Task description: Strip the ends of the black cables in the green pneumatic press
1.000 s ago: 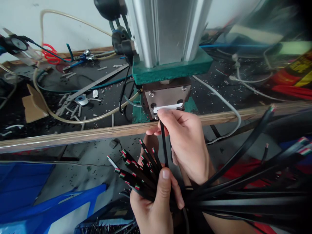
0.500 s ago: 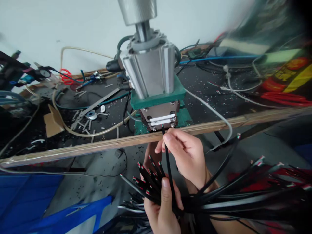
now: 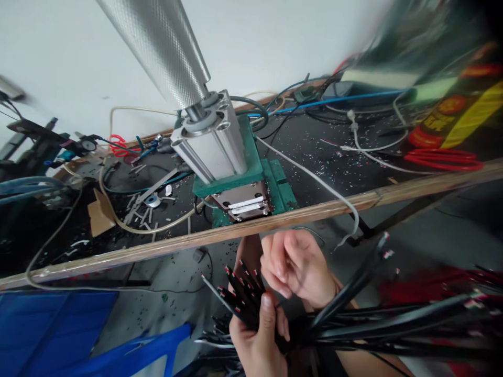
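My left hand (image 3: 261, 332) is wrapped around a bundle of black cables (image 3: 245, 290). Small red, white and green wire tips show at their ends. Just above and to the right, my right hand (image 3: 296, 267) has its fingers loosely curled and slightly apart, with no cable visible in it. Beyond both hands, at the bench edge, stands a pneumatic press (image 3: 216, 141) with a green base and a knurled metal cylinder on top. Two white strips (image 3: 247, 205) lie across its front jaws. More black cables (image 3: 373, 324) spread to the right, some blurred.
The bench's wooden edge (image 3: 165, 243) runs between the press and my hands. Cut scraps, a cardboard piece (image 3: 102, 212) and a pale hose lie left of the press. A grey cable (image 3: 314, 175) hangs over the edge at right, near a coiled red cord (image 3: 444, 159). Blue panels (image 3: 51, 330) lie below left.
My right hand held one cable with its tip at the press jaws; now that cable is out of it and the hand is back from the jaws. The view has tilted and shifted.
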`<move>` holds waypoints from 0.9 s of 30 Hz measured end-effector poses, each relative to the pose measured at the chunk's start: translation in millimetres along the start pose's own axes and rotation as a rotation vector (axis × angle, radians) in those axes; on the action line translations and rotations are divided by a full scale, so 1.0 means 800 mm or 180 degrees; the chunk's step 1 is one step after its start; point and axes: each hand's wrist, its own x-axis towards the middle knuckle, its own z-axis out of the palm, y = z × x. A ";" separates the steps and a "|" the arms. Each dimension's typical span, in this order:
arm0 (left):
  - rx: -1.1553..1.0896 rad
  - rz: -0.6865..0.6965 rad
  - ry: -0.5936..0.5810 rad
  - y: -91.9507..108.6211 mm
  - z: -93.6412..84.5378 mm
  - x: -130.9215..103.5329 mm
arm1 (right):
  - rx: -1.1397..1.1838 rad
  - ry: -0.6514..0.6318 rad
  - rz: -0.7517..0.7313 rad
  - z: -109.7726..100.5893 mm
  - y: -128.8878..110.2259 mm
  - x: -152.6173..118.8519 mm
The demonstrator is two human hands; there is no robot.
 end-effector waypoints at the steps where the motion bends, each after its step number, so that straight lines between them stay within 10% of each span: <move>1: -0.0009 0.0032 0.0035 0.002 0.004 -0.002 | 0.0039 0.0016 0.0189 -0.001 -0.001 0.001; 11: 0.0147 0.0278 0.0137 0.004 0.003 -0.001 | -0.0732 -0.0530 0.1470 -0.034 -0.019 -0.007; 16: 0.0206 0.0261 0.0044 0.004 -0.002 0.004 | -0.1422 -0.0890 0.0894 -0.025 -0.021 -0.007; 23: 0.0143 0.0196 0.0349 -0.003 0.003 -0.018 | -0.0744 0.0508 0.0522 0.014 -0.021 0.007; 27: 0.0134 0.0223 0.0555 -0.001 0.004 -0.014 | -0.1132 0.0517 0.0449 0.029 -0.026 0.019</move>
